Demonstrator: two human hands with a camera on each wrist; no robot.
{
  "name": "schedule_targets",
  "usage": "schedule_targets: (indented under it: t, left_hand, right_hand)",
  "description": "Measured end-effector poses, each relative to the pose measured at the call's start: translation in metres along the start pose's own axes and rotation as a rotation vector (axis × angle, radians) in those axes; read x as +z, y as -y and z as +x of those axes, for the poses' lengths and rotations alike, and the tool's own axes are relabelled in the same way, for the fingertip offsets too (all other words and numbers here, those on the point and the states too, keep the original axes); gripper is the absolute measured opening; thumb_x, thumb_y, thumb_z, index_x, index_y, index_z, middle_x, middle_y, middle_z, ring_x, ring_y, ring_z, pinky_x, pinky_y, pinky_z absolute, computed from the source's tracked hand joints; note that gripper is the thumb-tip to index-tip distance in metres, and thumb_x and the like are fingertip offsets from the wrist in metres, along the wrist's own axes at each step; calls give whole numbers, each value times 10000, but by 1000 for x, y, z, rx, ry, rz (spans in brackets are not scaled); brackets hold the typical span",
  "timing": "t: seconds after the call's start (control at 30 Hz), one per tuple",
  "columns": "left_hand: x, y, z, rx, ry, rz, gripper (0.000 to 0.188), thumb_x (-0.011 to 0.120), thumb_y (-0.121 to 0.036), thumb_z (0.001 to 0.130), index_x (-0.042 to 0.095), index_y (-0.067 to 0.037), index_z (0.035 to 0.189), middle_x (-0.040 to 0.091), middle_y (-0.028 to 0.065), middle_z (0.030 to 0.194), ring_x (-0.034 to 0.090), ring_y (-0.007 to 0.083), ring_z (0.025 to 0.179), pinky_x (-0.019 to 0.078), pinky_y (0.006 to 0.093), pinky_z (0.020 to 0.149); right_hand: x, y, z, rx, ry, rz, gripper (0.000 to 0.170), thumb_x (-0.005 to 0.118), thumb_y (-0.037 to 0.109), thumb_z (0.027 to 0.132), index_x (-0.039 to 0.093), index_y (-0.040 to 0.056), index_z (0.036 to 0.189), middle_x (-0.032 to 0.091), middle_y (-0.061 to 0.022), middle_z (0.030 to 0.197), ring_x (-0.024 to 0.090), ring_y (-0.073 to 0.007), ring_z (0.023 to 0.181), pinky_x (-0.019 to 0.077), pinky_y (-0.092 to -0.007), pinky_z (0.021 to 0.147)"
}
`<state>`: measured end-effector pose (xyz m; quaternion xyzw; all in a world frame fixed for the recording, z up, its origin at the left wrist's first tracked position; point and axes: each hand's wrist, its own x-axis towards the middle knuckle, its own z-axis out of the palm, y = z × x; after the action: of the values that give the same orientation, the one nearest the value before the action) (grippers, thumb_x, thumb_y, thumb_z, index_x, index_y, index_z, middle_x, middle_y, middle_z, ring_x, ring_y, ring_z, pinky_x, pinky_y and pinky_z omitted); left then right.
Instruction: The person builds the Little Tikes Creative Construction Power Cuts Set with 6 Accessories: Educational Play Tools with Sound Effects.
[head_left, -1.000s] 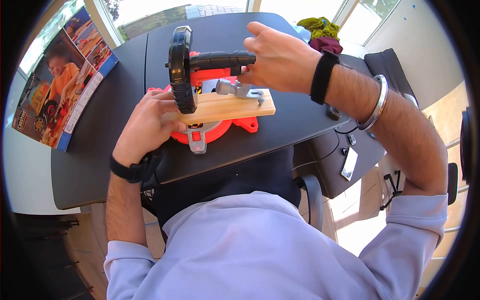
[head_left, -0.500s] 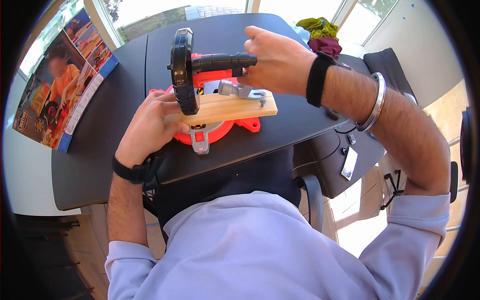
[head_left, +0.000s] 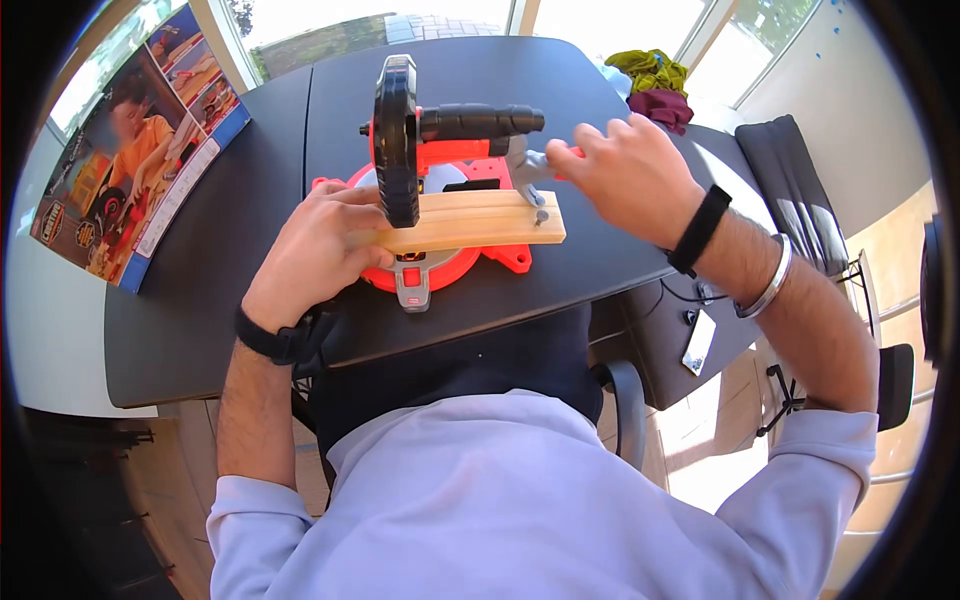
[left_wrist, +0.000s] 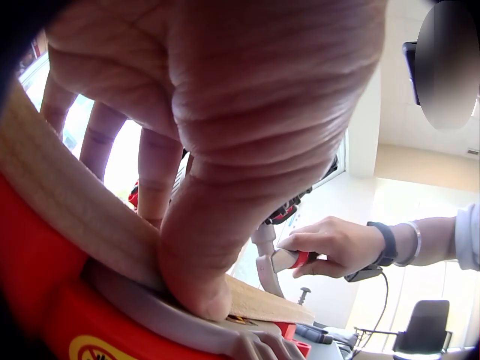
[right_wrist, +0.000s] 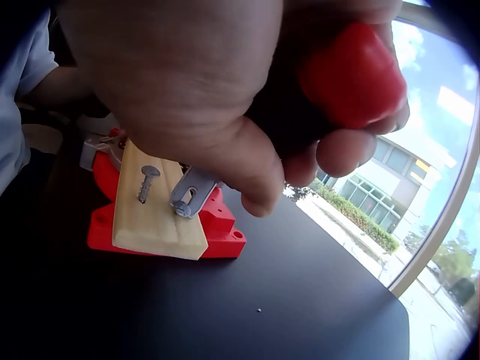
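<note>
My left hand (head_left: pixel 322 245) grips the left end of a pale wooden board (head_left: pixel 475 222), thumb on the near edge and fingers over the far side. The board lies across the red and grey base (head_left: pixel 455 268) of a toy mitre saw, whose black wheel-shaped blade guard (head_left: pixel 397 145) stands over it. Near the board's right end a grey screw (right_wrist: pixel 148 182) sticks up from the wood. My right hand (head_left: pixel 640 180) holds a toy claw hammer (head_left: pixel 524 170) by its red handle. The hammer's slotted grey claw (right_wrist: pixel 193 193) points down at the board beside the screw.
A large picture box (head_left: pixel 140 150) stands at the table's left. Crumpled green and maroon cloths (head_left: pixel 660 105) lie by the window at the back right. A phone (head_left: pixel 699 342) rests on a lower dark surface at the right. The dark table (head_left: pixel 220 300) extends around the saw.
My right hand has moved right and turned the hammer, so its head now stands upright with the claw down by the screw. The left hand keeps its hold on the board.
</note>
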<state>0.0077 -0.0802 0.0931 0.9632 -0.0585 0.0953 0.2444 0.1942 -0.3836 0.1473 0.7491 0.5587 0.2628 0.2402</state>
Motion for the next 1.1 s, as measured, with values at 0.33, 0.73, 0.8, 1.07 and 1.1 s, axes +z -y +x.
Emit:
schedule_targets:
  t: [0.33, 0.73, 0.8, 1.07, 1.1]
  left_hand:
    - [5, 6, 0, 6, -2, -4, 438, 898, -88, 737, 813, -36, 1163, 744, 150, 1270, 615, 370, 1197, 484, 460, 1103]
    - [5, 6, -2, 45, -39, -15, 391, 891, -129, 756, 823, -60, 1134, 750, 120, 1255, 631, 368, 1194, 492, 464, 1096]
    - [4, 7, -1, 88, -41, 13, 352, 884, -142, 763, 825, -66, 1102, 751, 89, 1282, 637, 369, 1157, 520, 467, 1057]
    - [6, 4, -3, 74, -42, 47, 351, 884, -148, 790, 820, -77, 1128, 752, 78, 1246, 632, 365, 1165, 496, 465, 1079]
    - [5, 2, -4, 51, -42, 45, 345, 881, -149, 796, 820, -81, 1129, 749, 70, 1258, 626, 363, 1169, 496, 464, 1080]
  right_hand:
    - [15, -7, -26, 535, 73, 630, 246, 665, 214, 1009, 574, 53, 1171, 703, -209, 993, 719, -454, 919, 559, -569, 797]
    - [93, 39, -62, 657, 69, 652, 259, 602, 53, 936, 545, -4, 1182, 608, -251, 1121, 648, -484, 1025, 568, -571, 878]
    - [88, 40, -55, 665, 120, 597, 234, 668, 55, 915, 592, 27, 1135, 605, -187, 1139, 661, -412, 1051, 596, -523, 876]
    - [85, 52, -31, 777, 97, 529, 322, 792, 85, 869, 606, 70, 1132, 623, -145, 1135, 674, -359, 1065, 606, -519, 851]
    - [81, 53, -30, 784, 120, 540, 346, 820, 94, 856, 608, 73, 1128, 625, -143, 1133, 675, -358, 1071, 605, -518, 851]
